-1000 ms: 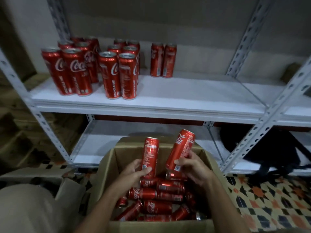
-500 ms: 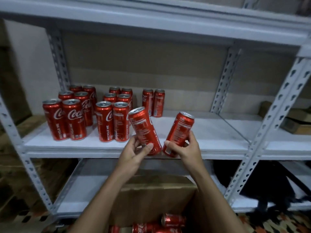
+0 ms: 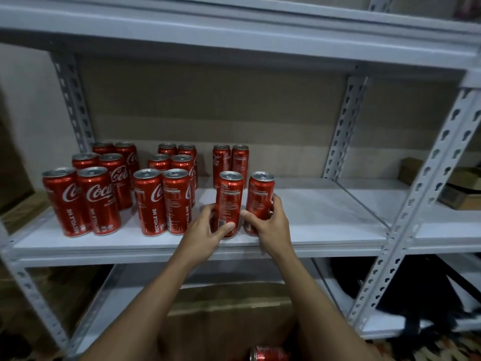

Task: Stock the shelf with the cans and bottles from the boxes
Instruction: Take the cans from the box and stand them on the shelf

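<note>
Both cans, tilted in the air in front of the shelf half a second ago, now stand upright on the white shelf board (image 3: 312, 220) near its front edge. The left hand (image 3: 205, 230) curls around the lower half of the left-hand can (image 3: 229, 201), thumb across the front of it just above its base, fingers hidden behind. The right hand (image 3: 270, 225) wraps the lower part of the right-hand can (image 3: 260, 199), thumb on its near left side and fingers round the right. The two cans stand just beside each other with a narrow gap between them, labels with small print facing the camera.

Just to their left stands a block of red cans (image 3: 161, 199) two wide and running back in rows, and further left a second block (image 3: 86, 199) of the same kind, its front pair showing the white script logo. Straight behind the held cans, at the far edge of the board, a lone pair of cans (image 3: 230, 165) stands upright. To the right of the hands the board is bare up to a slotted grey upright (image 3: 421, 194).

Beyond that upright, on the next bay at the far right, brown cartons (image 3: 460, 186) lie blurred. Below the forearms, the brown flap of a cardboard box (image 3: 229, 300) shows, and at the bottom edge one more red can (image 3: 268, 354) lies on its side. A dark bag-like shape (image 3: 421, 290) sits low on the right under the shelf.
</note>
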